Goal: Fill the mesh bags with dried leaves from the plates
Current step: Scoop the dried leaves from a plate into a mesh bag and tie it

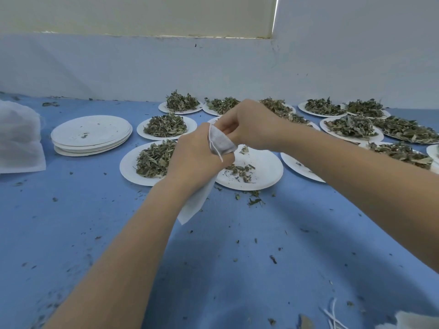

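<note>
**Both hands on a mesh bag above a nearly emptied plate**

The blue cloth-covered bench (pixel 99 224) stretches under and all around the hands, speckled with crumbs of leaf; beyond the hands it meets a pale painted wall (pixel 166 67); far to the left of the hands lies a heap of white mesh bags (pixel 19 138); between that heap and the hands sits a stack of empty white paper plates (pixel 91 135); behind and to the right of the hands spread many white paper plates heaped with dried green leaves (pixel 351 127), some overlapping at their rims; just left of the left hand is one more heaped white plate (pixel 129 166), its leaf pile partly hidden by that hand; directly beneath the hands rests a round white paper plate with only scattered leaf scraps (pixel 266 169); the left hand (pixel 197 155) is curled round a small white mesh bag (pixel 221 143), whose open mouth shows at the fist's top and whose lower body hangs out below the wrist towards the bench; the right hand (pixel 251 127) has its fingers bent at the bag's mouth, pinching its rim; a thin white drawstring (pixel 217 154) dangles from the mouth across the left hand; near the right forearm's lower edge lie loose white strings (pixel 332 317).
</note>
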The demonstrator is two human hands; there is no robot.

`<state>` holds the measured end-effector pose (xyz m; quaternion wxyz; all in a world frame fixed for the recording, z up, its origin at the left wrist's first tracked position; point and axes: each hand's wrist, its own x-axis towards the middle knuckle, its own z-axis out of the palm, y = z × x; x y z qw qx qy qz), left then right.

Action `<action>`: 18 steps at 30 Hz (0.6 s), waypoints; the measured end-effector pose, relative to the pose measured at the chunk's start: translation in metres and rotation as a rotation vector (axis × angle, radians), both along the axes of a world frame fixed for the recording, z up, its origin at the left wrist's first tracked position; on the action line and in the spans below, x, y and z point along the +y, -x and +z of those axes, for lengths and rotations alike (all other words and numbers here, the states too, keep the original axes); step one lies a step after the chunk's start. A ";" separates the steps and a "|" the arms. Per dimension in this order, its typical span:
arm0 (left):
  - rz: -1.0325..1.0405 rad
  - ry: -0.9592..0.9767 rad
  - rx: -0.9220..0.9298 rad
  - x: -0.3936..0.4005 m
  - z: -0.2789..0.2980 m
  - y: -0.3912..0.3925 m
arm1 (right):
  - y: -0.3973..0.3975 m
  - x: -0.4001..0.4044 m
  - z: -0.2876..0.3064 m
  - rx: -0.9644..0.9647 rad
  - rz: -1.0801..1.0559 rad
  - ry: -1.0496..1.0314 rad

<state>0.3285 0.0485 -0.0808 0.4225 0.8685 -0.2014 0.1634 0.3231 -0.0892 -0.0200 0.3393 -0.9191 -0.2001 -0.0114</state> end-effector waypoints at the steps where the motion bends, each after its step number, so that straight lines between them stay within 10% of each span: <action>1: -0.008 0.002 0.001 0.001 0.000 0.000 | 0.001 -0.001 0.002 0.048 0.057 0.043; 5: 0.006 0.031 0.022 0.009 0.003 -0.003 | 0.003 -0.015 0.016 0.221 0.231 -0.057; 10: 0.148 0.040 -0.010 0.017 0.004 -0.008 | -0.022 -0.019 -0.001 0.115 -0.037 -0.294; 18: 0.190 0.012 -0.015 0.016 0.004 -0.013 | -0.044 0.001 -0.061 -0.021 -0.217 0.468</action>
